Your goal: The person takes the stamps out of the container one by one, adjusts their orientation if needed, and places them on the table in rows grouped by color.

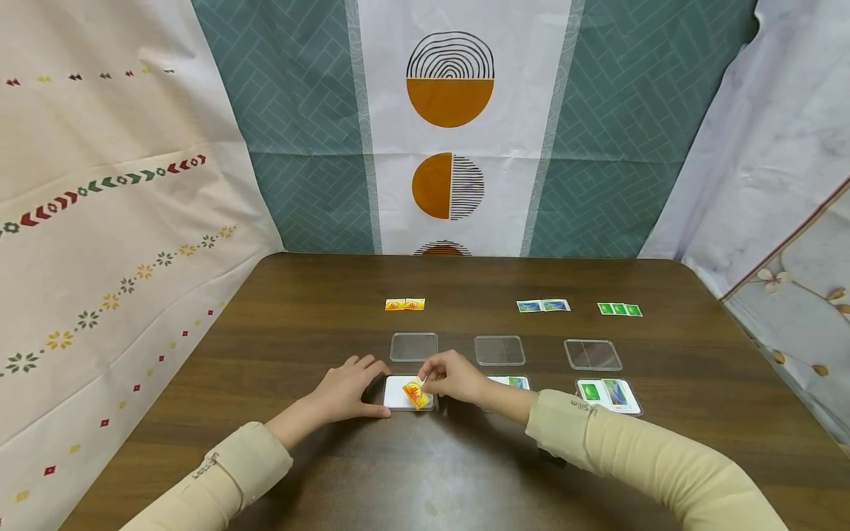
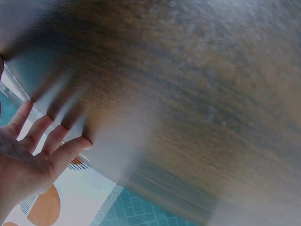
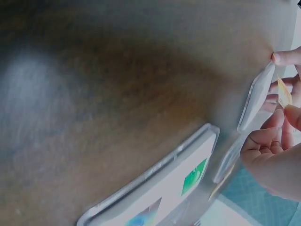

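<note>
In the head view, my right hand [image 1: 454, 377] pinches a small orange-and-yellow stamp [image 1: 416, 394] between thumb and fingers. The stamp is tilted over a white card in a clear shallow case [image 1: 392, 402]. At that case's left end rests my left hand [image 1: 350, 391], thumb by the near corner and extended fingers by the far corner. The left wrist view shows the left hand [image 2: 42, 146] with fingers spread, their tips on the table. From the right wrist view, the pinched stamp [image 3: 283, 94] stands on edge above the case [image 3: 256, 96], whose card face is hard to see.
Rightward are two more cases: one [image 1: 518, 382] partly behind my right forearm, another [image 1: 627, 397] bearing green and blue stamps. Three clear covers [image 1: 415, 346] [image 1: 499, 350] [image 1: 593, 355] lie behind. Farther back are orange stamps [image 1: 405, 304], blue stamps [image 1: 543, 305] and green stamps [image 1: 620, 310].
</note>
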`<state>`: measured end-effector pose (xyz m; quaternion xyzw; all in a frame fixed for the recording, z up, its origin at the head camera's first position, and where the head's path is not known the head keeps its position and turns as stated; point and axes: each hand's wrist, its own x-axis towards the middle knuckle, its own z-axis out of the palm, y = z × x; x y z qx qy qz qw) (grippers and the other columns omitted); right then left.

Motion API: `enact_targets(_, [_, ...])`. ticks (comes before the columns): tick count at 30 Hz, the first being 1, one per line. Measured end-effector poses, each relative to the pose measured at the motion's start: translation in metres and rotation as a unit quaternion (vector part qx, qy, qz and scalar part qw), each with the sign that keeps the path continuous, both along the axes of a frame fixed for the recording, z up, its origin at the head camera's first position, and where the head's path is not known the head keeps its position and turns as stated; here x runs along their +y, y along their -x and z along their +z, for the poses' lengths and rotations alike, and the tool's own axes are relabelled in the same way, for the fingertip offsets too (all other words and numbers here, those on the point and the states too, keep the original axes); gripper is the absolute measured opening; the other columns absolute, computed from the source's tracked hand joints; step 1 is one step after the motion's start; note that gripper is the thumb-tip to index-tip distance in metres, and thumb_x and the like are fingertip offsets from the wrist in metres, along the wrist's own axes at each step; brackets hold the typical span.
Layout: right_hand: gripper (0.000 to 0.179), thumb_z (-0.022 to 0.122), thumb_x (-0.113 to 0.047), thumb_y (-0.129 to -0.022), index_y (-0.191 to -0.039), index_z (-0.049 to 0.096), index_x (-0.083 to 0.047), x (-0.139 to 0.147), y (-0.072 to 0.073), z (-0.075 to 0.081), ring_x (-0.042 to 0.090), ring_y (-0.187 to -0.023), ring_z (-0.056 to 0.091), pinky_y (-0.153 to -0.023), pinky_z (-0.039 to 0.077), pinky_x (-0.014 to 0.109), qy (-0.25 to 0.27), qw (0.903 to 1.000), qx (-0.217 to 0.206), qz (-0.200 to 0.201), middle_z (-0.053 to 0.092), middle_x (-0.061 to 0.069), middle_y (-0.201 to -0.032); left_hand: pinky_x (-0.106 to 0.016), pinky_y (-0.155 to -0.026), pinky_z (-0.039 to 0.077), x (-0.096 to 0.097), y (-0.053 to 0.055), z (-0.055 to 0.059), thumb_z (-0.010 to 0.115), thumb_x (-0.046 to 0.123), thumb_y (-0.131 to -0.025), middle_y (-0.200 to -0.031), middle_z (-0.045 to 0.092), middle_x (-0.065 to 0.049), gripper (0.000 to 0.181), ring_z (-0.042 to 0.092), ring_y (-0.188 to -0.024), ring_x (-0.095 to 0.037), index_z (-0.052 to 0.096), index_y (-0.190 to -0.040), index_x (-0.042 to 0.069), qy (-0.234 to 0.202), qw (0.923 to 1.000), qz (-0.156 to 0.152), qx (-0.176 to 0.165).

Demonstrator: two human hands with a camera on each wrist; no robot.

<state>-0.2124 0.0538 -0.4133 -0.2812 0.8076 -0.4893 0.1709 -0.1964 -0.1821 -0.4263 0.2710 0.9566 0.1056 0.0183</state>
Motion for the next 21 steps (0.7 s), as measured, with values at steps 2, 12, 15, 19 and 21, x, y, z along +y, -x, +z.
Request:
enact_targets(2, [0.009,0.065,0.004,-0.081,-0.088,0.064,0.01,0.001,0.002,0.001,0.003,-0.055,0.048,-0.054,0.043,0.016,-0.008,0.9999,0.009,0.0,0.064,0.016,-0.07,-0.046,-0.064,0.049,0.0,0.0,0.0,0.076,0.051,-0.071,-0.107,0.058,-0.003,0.06,0.054,-0.094,-0.025,0.057,-0.114,0.016,0.0,1.0,0.001,-0.002])
enact_targets(12, [0.008,0.066,0.003,-0.081,-0.086,0.067,0.01,0.009,0.014,0.006,0.0,-0.056,0.048,-0.055,0.044,0.015,-0.026,0.9986,0.045,0.008,0.067,0.017,-0.071,-0.046,-0.065,0.049,-0.001,0.0,0.001,0.076,0.052,-0.071,-0.107,0.059,-0.003,0.06,0.054,-0.093,-0.025,0.057,-0.115,0.016,0.001,1.0,0.0,0.004])
enact_targets(15, [0.009,0.067,0.003,-0.08,-0.084,0.067,0.01,0.012,0.016,0.007,-0.002,-0.059,0.051,-0.058,0.045,0.015,-0.026,0.9986,0.045,0.01,0.068,0.018,-0.073,-0.046,-0.065,0.049,-0.001,-0.001,0.002,0.077,0.051,-0.07,-0.107,0.059,-0.002,0.06,0.054,-0.094,-0.024,0.057,-0.114,0.016,0.0,1.0,0.002,0.0])
enact_targets(19, [0.009,0.068,0.001,-0.08,-0.083,0.068,0.009,0.015,0.019,0.011,-0.001,-0.06,0.053,-0.059,0.046,0.015,-0.034,0.9982,0.048,0.013,0.069,0.018,-0.076,-0.046,-0.066,0.049,0.0,-0.001,0.001,0.077,0.051,-0.07,-0.107,0.059,-0.002,0.06,0.054,-0.094,-0.024,0.057,-0.115,0.017,0.002,1.0,0.005,-0.003])
enact_targets(21, [0.009,0.068,0.001,-0.081,-0.084,0.069,0.009,0.016,0.022,0.013,0.0,-0.061,0.053,-0.06,0.047,0.015,-0.041,0.998,0.048,0.013,0.07,0.017,-0.077,-0.046,-0.066,0.049,0.0,-0.001,0.001,0.077,0.051,-0.07,-0.107,0.059,-0.002,0.06,0.054,-0.094,-0.024,0.057,-0.115,0.017,0.001,1.0,0.005,-0.001])
